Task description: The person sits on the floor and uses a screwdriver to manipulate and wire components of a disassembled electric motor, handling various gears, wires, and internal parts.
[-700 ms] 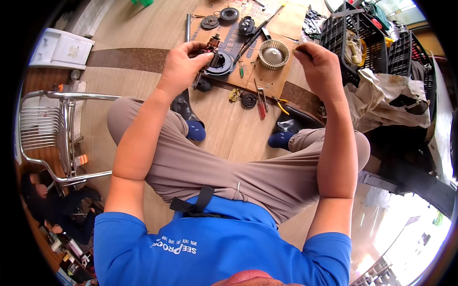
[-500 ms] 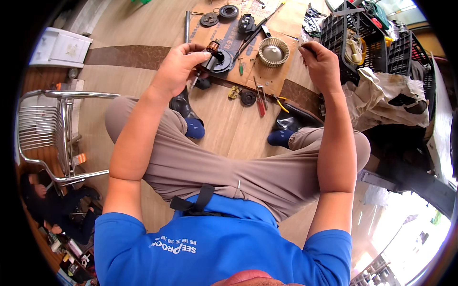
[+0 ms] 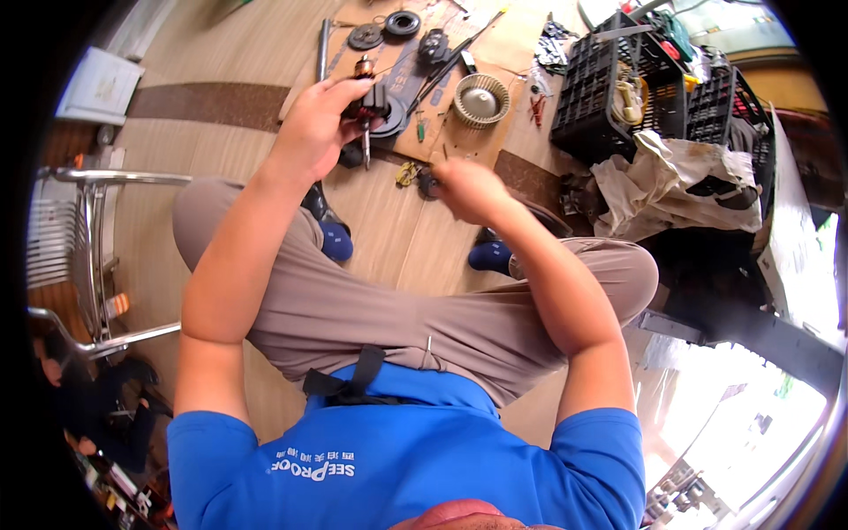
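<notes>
My left hand [image 3: 314, 128] grips a motor armature [image 3: 364, 69] with copper windings and a shaft pointing down, above a dark ring-shaped housing [image 3: 395, 117] on the cardboard [image 3: 499, 141]. My right hand [image 3: 468, 190], motion-blurred, has curled fingers beside a black round part [image 3: 427, 185] and a small yellow metal part [image 3: 406, 174]; what they hold, if anything, is hidden. Above it lie a fan wheel [image 3: 481, 101] and a green-handled screwdriver [image 3: 421, 125]. Black discs [image 3: 366, 36], a dark motor piece [image 3: 434, 48] and long rods lie farther back.
Black plastic crates [image 3: 587, 84] and crumpled cloth [image 3: 640, 190] are at the right. A metal chair frame [image 3: 95, 265] and a white box [image 3: 93, 88] stand at the left. Another person [image 3: 106, 406] in dark clothes sits at the lower left. My knees and boots frame the parts.
My right hand has moved down and leftward from beside the crates to the small parts near my feet. My left hand still holds the armature. The whole view has shifted slightly leftward.
</notes>
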`<state>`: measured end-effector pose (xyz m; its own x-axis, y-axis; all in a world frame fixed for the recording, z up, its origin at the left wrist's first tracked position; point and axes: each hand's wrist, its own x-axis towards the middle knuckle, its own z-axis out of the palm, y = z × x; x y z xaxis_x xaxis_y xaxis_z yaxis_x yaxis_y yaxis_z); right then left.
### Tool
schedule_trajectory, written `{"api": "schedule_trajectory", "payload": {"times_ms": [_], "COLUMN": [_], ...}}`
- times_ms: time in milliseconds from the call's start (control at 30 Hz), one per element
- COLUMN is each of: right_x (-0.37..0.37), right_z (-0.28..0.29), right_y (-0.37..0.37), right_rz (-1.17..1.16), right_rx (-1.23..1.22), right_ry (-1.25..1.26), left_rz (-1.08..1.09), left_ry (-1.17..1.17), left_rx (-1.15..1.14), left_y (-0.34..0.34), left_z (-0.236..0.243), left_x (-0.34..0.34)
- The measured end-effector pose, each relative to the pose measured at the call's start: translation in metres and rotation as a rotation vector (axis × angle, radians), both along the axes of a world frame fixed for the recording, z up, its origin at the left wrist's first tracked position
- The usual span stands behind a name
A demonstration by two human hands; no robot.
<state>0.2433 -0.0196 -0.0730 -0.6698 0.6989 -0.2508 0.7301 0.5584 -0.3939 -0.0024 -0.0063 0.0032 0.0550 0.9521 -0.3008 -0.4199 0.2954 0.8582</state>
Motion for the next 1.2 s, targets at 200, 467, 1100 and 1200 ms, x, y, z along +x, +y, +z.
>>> {"api": "schedule_trajectory", "payload": {"times_ms": [200, 467, 1100, 1200], "right_x": [0.091, 0.079, 0.044, 0.019], "right_z": [-0.144, -0.216, -0.168, -0.133], "right_y": [0.008, 0.014, 0.040, 0.039], "right_rz": [-0.195, -0.486, -0.612, -0.629], "right_rx": [-0.277, -0.110, -0.155, -0.134], "right_ry": [-0.593, -0.511, -0.262, 0.065], "left_rz": [0.025, 0.006, 0.028, 0.030], "left_ry": [-0.029, 0.011, -0.059, -0.091], "left_rx": [-0.054, -0.040, -0.023, -0.031], "left_y": [-0.006, -0.005, 0.001, 0.001], "left_z": [0.006, 0.006, 0.012, 0.021], "left_x": [0.002, 0.003, 0.008, 0.013]}}
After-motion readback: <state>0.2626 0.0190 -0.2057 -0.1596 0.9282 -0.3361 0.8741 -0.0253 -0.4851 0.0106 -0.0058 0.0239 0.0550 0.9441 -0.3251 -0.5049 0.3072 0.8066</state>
